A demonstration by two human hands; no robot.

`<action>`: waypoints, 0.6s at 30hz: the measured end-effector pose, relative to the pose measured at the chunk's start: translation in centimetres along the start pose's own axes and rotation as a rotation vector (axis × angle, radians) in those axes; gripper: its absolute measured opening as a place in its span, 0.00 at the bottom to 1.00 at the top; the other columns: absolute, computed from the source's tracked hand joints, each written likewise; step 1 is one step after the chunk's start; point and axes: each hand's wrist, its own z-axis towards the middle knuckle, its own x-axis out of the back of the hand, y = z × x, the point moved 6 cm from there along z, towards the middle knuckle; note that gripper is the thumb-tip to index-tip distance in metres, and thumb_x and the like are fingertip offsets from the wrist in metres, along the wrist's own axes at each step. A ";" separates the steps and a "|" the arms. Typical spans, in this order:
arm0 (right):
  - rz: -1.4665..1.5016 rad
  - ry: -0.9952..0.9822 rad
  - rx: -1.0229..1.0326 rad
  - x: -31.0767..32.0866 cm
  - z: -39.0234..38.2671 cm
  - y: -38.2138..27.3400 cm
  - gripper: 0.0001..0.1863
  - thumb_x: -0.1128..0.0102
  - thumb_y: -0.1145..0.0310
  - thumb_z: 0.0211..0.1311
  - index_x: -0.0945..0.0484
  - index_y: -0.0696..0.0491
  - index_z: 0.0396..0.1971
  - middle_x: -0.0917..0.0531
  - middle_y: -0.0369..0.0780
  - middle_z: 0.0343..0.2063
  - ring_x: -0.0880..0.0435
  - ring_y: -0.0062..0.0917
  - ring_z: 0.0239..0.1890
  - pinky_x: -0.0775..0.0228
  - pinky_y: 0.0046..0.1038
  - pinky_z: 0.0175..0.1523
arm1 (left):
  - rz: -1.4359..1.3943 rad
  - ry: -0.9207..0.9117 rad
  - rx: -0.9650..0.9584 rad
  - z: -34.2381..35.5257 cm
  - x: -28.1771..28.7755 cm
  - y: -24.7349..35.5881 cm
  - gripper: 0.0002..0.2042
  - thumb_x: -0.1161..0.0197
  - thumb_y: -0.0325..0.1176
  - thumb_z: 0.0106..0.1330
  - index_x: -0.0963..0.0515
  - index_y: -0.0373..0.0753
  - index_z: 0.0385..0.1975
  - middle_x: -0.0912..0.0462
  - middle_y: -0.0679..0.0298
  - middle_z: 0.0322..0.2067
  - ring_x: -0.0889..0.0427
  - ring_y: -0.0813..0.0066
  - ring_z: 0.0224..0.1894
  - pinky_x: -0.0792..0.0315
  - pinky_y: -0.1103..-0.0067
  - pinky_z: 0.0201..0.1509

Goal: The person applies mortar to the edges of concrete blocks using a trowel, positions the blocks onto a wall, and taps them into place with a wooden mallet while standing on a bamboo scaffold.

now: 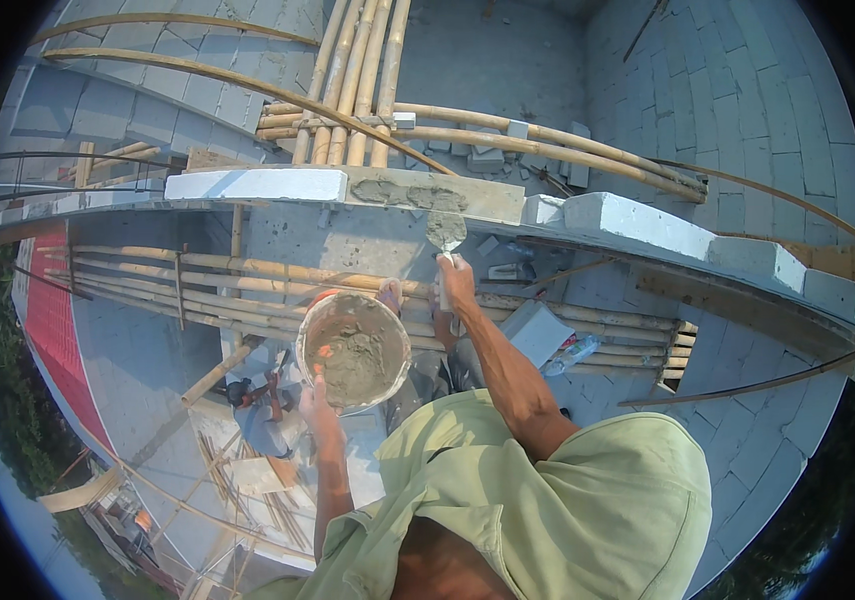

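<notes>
On the near side of a long grey block ledge (pixel 497 200) that curves from left to right, a person in a pale green shirt (pixel 547 490) leans over the work; the right hand (pixel 455 283) has its fingers closed around the handle of a metal trowel (pixel 445 230), its blade loaded with wet grey mortar and pointing away at the ledge's near edge; whether blade and ledge touch I cannot tell from here. The left hand (pixel 321 402) is closed on the near-left rim of a round, mortar-crusted bucket (pixel 405 365); the bucket sits left of the trowel and holds more grey mortar (pixel 352 365); what bears its weight I cannot make out.

On the ledge, just beyond the blade, lies a rough mortar patch (pixel 407 193); a long white block (pixel 255 185) stands to its left, and a larger white block (pixel 637 222) farther right; below the ledge run pale bamboo poles (pixel 197 285).

To my eye, the spreading would go best with the blade kept low and nearly flat, the mortar drawn out evenly toward both edges; the bucket is best held steady and close, so drips fall back into it.
</notes>
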 end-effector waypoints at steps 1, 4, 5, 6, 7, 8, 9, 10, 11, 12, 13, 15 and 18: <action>-0.001 -0.001 -0.002 0.4 0.1 0.3 0.14 0.42 0.58 0.72 0.25 0.54 0.38 0.23 0.37 0.20 0.23 0.23 0.17 0.27 0.30 0.18 | -0.002 0.002 -0.001 0.2 0.3 -0.2 0.12 0.37 0.43 0.74 0.23 0.42 0.35 0.21 0.71 0.31 0.27 0.87 0.23 0.41 0.86 0.17; 0.017 -0.067 -0.057 3.1 -1.3 -2.2 0.16 0.42 0.57 0.72 0.25 0.57 0.39 0.24 0.37 0.20 0.24 0.24 0.17 0.29 0.30 0.23 | 0.004 0.038 0.001 -0.4 0.9 0.0 0.12 0.37 0.44 0.74 0.24 0.42 0.34 0.21 0.71 0.30 0.28 0.87 0.22 0.41 0.86 0.17; 0.016 -0.069 -0.057 4.7 0.3 0.1 0.16 0.42 0.57 0.72 0.25 0.57 0.39 0.24 0.37 0.20 0.24 0.24 0.17 0.29 0.30 0.23 | 0.018 0.055 -0.004 -0.6 0.8 0.5 0.12 0.37 0.44 0.74 0.24 0.42 0.34 0.22 0.72 0.29 0.29 0.86 0.21 0.41 0.85 0.17; -0.059 -0.011 0.058 8.7 3.1 2.6 0.17 0.42 0.56 0.71 0.22 0.57 0.41 0.22 0.39 0.22 0.21 0.25 0.21 0.28 0.31 0.25 | 0.024 0.011 -0.014 -0.4 -0.6 1.7 0.12 0.37 0.44 0.74 0.24 0.42 0.34 0.22 0.72 0.29 0.29 0.86 0.21 0.41 0.85 0.17; -0.141 0.031 0.162 11.6 4.5 4.2 0.18 0.42 0.56 0.70 0.20 0.58 0.43 0.20 0.41 0.24 0.18 0.26 0.24 0.27 0.31 0.27 | 0.045 -0.019 -0.029 0.0 -1.4 2.3 0.12 0.38 0.43 0.75 0.24 0.41 0.34 0.22 0.71 0.28 0.28 0.86 0.23 0.40 0.85 0.18; -0.144 0.005 0.157 11.8 4.0 4.2 0.18 0.42 0.56 0.70 0.20 0.58 0.43 0.20 0.41 0.24 0.18 0.26 0.24 0.27 0.31 0.27 | 0.058 0.004 -0.036 -0.2 -0.7 2.0 0.12 0.38 0.42 0.75 0.24 0.40 0.34 0.22 0.71 0.28 0.28 0.87 0.24 0.40 0.84 0.19; -0.081 -0.070 0.065 11.5 2.7 3.8 0.19 0.42 0.55 0.70 0.19 0.58 0.44 0.19 0.42 0.25 0.16 0.28 0.27 0.25 0.33 0.30 | 0.054 0.039 -0.025 -0.4 0.0 1.5 0.12 0.38 0.42 0.75 0.24 0.40 0.34 0.22 0.71 0.28 0.28 0.87 0.24 0.40 0.84 0.19; -0.019 -0.137 -0.028 11.5 1.3 3.3 0.20 0.42 0.55 0.70 0.19 0.59 0.46 0.17 0.42 0.27 0.14 0.30 0.30 0.23 0.34 0.33 | 0.015 0.050 -0.039 -0.5 0.0 1.5 0.12 0.38 0.41 0.75 0.24 0.40 0.33 0.23 0.71 0.28 0.28 0.87 0.24 0.40 0.84 0.19; -0.023 -0.166 -0.038 11.6 -0.2 1.8 0.20 0.42 0.55 0.70 0.19 0.59 0.46 0.17 0.42 0.27 0.14 0.30 0.30 0.23 0.34 0.33 | -0.021 0.061 -0.058 -0.4 0.1 1.8 0.12 0.38 0.41 0.75 0.23 0.39 0.33 0.23 0.72 0.28 0.28 0.87 0.25 0.40 0.83 0.20; -0.096 -0.144 -0.174 12.7 -2.1 1.2 0.21 0.41 0.56 0.69 0.19 0.59 0.49 0.15 0.45 0.31 0.13 0.33 0.35 0.23 0.37 0.39 | -0.029 0.045 -0.063 0.1 -0.5 2.1 0.12 0.37 0.40 0.75 0.23 0.38 0.33 0.25 0.73 0.27 0.29 0.86 0.25 0.37 0.82 0.23; -0.182 -0.150 -0.312 12.5 -4.2 0.7 0.23 0.41 0.56 0.68 0.19 0.60 0.51 0.13 0.48 0.35 0.12 0.36 0.40 0.23 0.39 0.46 | -0.028 0.084 -0.056 -0.2 -0.1 2.3 0.12 0.37 0.40 0.75 0.23 0.38 0.33 0.25 0.73 0.27 0.29 0.86 0.25 0.37 0.82 0.23; -0.367 -0.239 -0.096 12.4 -7.7 -1.5 0.23 0.40 0.57 0.66 0.19 0.60 0.51 0.12 0.50 0.37 0.12 0.40 0.44 0.24 0.41 0.49 | -0.053 0.016 -0.090 0.2 -1.5 3.4 0.14 0.35 0.40 0.74 0.23 0.38 0.29 0.28 0.74 0.25 0.34 0.85 0.24 0.39 0.80 0.26; -0.674 -0.423 0.245 8.3 -14.0 -11.1 0.22 0.38 0.58 0.63 0.17 0.60 0.49 0.12 0.53 0.38 0.13 0.44 0.47 0.24 0.44 0.52 | 0.154 -0.021 -0.374 1.1 -1.5 4.1 0.16 0.34 0.40 0.73 0.26 0.38 0.25 0.34 0.75 0.22 0.40 0.84 0.24 0.43 0.77 0.26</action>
